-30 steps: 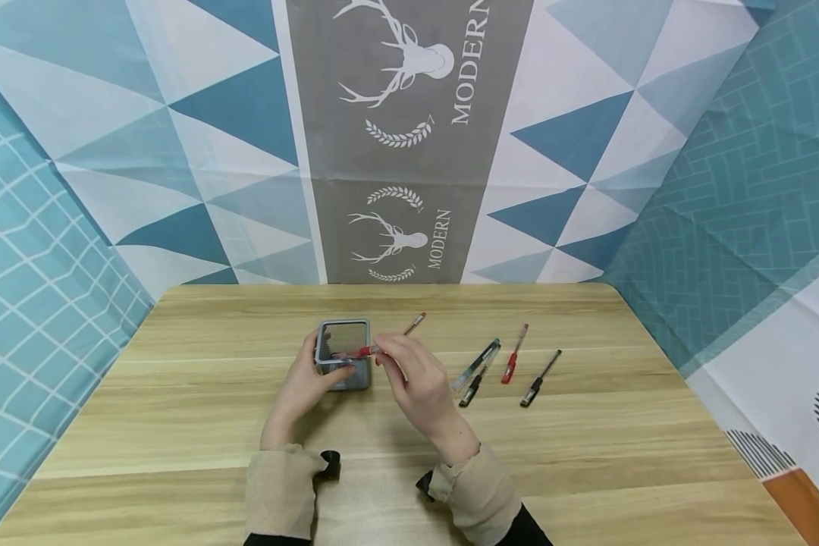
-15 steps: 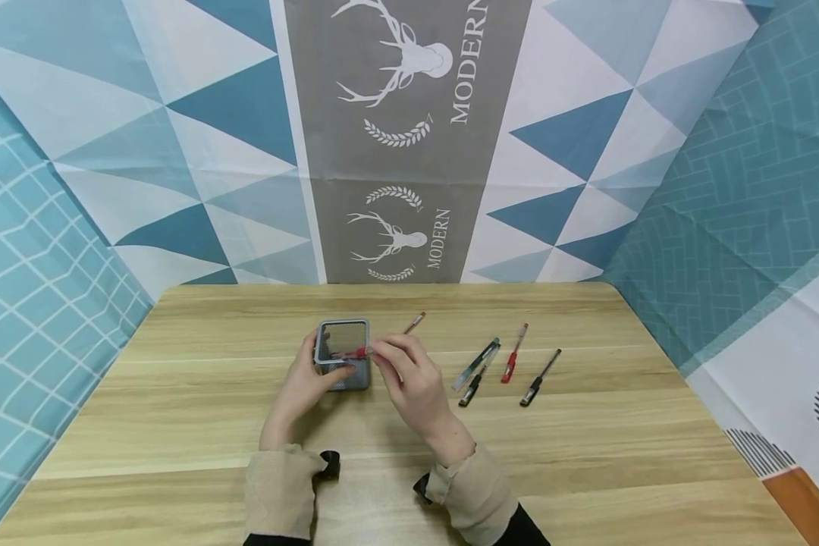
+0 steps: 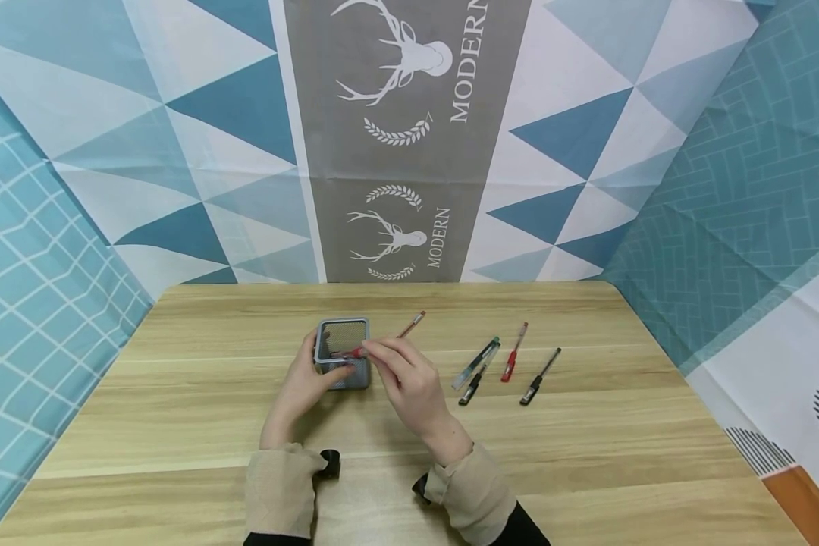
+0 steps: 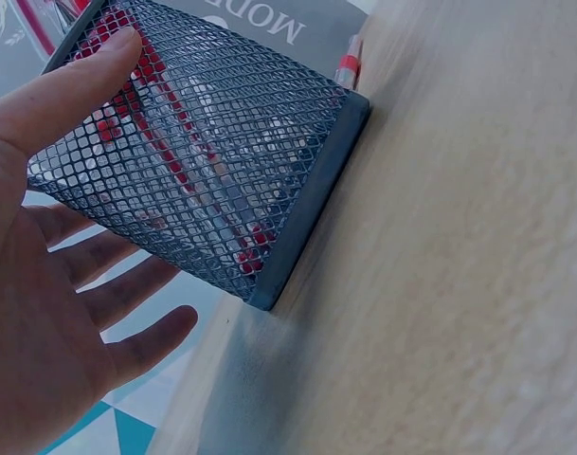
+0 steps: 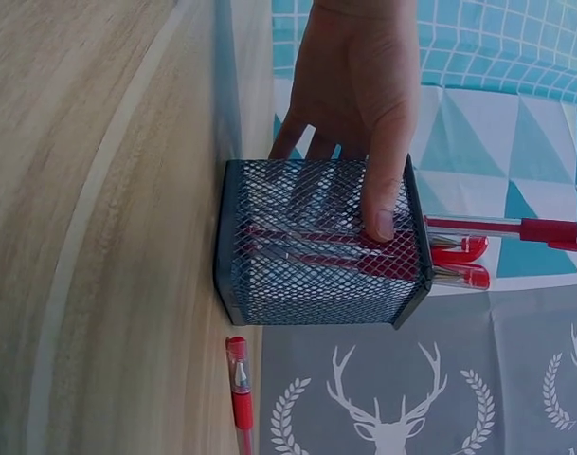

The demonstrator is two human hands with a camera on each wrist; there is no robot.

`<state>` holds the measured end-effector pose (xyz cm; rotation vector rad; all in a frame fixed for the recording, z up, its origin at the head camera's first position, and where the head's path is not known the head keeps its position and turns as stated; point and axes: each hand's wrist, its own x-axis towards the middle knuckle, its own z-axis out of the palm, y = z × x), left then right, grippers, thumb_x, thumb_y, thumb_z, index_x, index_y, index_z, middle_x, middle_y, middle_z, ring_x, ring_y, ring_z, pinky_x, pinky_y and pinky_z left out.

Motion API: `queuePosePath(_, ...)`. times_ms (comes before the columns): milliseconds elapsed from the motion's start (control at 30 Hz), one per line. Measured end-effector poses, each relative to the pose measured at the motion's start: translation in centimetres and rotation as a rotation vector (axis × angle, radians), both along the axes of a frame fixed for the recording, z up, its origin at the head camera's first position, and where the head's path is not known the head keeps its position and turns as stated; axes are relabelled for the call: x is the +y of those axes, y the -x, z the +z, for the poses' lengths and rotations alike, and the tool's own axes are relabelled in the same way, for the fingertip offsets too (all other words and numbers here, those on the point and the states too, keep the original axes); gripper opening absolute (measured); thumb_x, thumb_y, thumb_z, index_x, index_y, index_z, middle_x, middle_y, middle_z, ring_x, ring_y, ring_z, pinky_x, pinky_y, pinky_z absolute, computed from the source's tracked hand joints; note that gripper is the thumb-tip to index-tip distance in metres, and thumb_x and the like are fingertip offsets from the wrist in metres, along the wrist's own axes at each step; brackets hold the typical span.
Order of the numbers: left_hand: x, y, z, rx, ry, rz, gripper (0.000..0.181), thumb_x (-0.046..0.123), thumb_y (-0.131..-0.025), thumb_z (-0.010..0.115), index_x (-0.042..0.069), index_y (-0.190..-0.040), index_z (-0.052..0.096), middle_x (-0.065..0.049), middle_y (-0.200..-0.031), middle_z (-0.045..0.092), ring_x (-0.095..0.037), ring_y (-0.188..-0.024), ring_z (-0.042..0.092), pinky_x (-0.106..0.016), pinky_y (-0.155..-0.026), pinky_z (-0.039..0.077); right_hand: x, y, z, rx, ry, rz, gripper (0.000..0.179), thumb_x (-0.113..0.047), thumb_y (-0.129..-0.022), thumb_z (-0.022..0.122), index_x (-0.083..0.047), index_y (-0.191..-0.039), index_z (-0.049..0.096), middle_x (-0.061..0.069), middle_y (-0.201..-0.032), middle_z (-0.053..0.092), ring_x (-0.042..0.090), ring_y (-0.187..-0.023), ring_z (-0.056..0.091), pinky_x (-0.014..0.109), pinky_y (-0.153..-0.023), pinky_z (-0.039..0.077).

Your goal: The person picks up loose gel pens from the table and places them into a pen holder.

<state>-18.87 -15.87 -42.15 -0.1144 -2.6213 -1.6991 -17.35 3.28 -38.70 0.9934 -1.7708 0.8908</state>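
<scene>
My left hand [image 3: 303,390] grips a dark metal-mesh pen holder [image 3: 359,377], thumb on its near wall and fingers round the far side. Two red-capped pens [image 5: 463,261] stand inside, poking above the rim in the right wrist view. My right hand [image 3: 416,387] pinches a red gel pen [image 5: 549,230] with thumb and index finger, right at the holder's opening. In the right wrist view this pen's clear end reaches the rim beside the other two. Only a sliver of the right fingers shows there, at the right edge.
Behind my right hand another red pen [image 3: 412,324] lies by the holder. To the right on the wooden table [image 3: 600,440] lie a teal-ended pen [image 3: 474,365], a black pen [image 3: 474,389], a red pen [image 3: 514,354] and another black pen [image 3: 540,378]. Patterned cloth [image 3: 246,98] hangs behind.
My right hand has moved slightly left with the red pen, bringing it further over the holder's opening. My left hand and the holder stay in place.
</scene>
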Motion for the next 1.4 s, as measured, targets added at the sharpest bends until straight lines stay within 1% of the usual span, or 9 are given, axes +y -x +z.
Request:
queuePosePath(100,-0.3,0.5,-1.1,0.01,0.002,0.009,0.092,0.032,-0.073,0.076,0.011,-0.143,0.02,-0.017,-0.136,0.04,-0.032,-0.126,0.036,-0.05,-0.105,0.027,0.0,0.1,-0.1,-0.003,-0.014,-0.015,0.019,-0.007,-0.088,0.058,-0.004,-0.105,0.065,0.007,-0.095,0.065,0.015,-0.085,0.064,0.017,-0.081,0.049)
queuePosePath(233,-0.5,0.8,-1.6,0.016,0.009,0.008,0.094,0.037,-0.072,0.075,0.013,-0.144,0.019,-0.016,-0.137,0.039,-0.032,-0.126,0.036,-0.051,-0.104,0.028,-0.2,0.1,-0.3,0.007,-0.039,-0.033,0.018,-0.008,-0.086,0.06,-0.004,-0.103,0.066,0.006,-0.092,0.067,0.015,-0.083,0.064,0.017,-0.08,0.049)
queuePosePath(467,-0.5,0.8,-1.5,-0.002,0.016,0.001,0.096,0.04,-0.073,0.074,0.014,-0.145,0.017,-0.017,-0.138,0.038,-0.032,-0.126,0.036,-0.052,-0.102,0.029,-0.5,0.0,-0.7,-0.007,-0.074,-0.066,0.015,-0.009,-0.086,0.061,-0.006,-0.1,0.066,0.005,-0.09,0.068,0.014,-0.082,0.065,0.019,-0.079,0.05)
queuePosePath(533,-0.3,0.5,-0.9,-0.014,0.012,-0.001,0.094,0.036,-0.074,0.074,0.012,-0.145,0.016,-0.018,-0.138,0.038,-0.033,-0.126,0.035,-0.052,-0.103,0.029,-0.5,-0.1,-0.7,-0.014,-0.072,-0.083,0.014,-0.009,-0.085,0.062,-0.007,-0.099,0.066,0.004,-0.089,0.069,0.013,-0.081,0.065,0.019,-0.078,0.051)
queuePosePath(700,-0.3,0.4,-0.8,-0.025,0.016,0.0,0.094,0.036,-0.075,0.073,0.012,-0.145,0.015,-0.018,-0.139,0.036,-0.033,-0.127,0.034,-0.052,-0.103,0.028,-0.6,0.1,-0.9,-0.032,-0.058,-0.119,0.013,-0.011,-0.083,0.064,-0.008,-0.096,0.068,0.002,-0.087,0.07,0.012,-0.078,0.065,0.02,-0.074,0.051)
queuePosePath(767,-0.4,0.7,-1.4,-0.017,0.022,-0.001,0.095,0.039,-0.074,0.073,0.014,-0.145,0.015,-0.017,-0.139,0.036,-0.033,-0.127,0.034,-0.052,-0.103,0.028,-0.6,0.1,-1.0,-0.039,-0.058,-0.131,0.013,-0.011,-0.083,0.065,-0.009,-0.095,0.068,0.002,-0.086,0.07,0.012,-0.077,0.065,0.021,-0.074,0.051)
queuePosePath(900,-0.5,0.8,-1.6,-0.012,0.02,-0.002,0.095,0.038,-0.074,0.074,0.013,-0.145,0.015,-0.017,-0.139,0.036,-0.033,-0.127,0.034,-0.052,-0.103,0.028,-0.5,0.2,-1.0,-0.047,-0.072,-0.153,0.013,-0.012,-0.083,0.065,-0.01,-0.095,0.068,0.0,-0.087,0.07,0.01,-0.078,0.065,0.021,-0.074,0.051)
queuePosePath(1167,-0.5,0.7,-1.4,-0.006,-0.013,-0.007,0.095,0.033,-0.074,0.075,0.013,-0.145,0.015,-0.017,-0.139,0.036,-0.032,-0.127,0.034,-0.052,-0.103,0.028,-0.9,0.2,-1.3,-0.061,-0.119,-0.178,0.013,-0.01,-0.081,0.067,-0.011,-0.094,0.069,-0.001,-0.087,0.07,0.009,-0.079,0.065,0.02,-0.075,0.051)
queuePosePath(1400,-0.5,0.7,-1.3,-0.011,0.008,-0.002,0.095,0.036,-0.074,0.074,0.014,-0.145,0.015,-0.016,-0.14,0.036,-0.031,-0.128,0.033,-0.052,-0.104,0.027,-0.9,0.1,-1.4,-0.079,-0.144,-0.21,0.014,-0.01,-0.081,0.067,-0.013,-0.094,0.069,-0.003,-0.084,0.069,0.009,-0.077,0.064,0.021,-0.072,0.05)
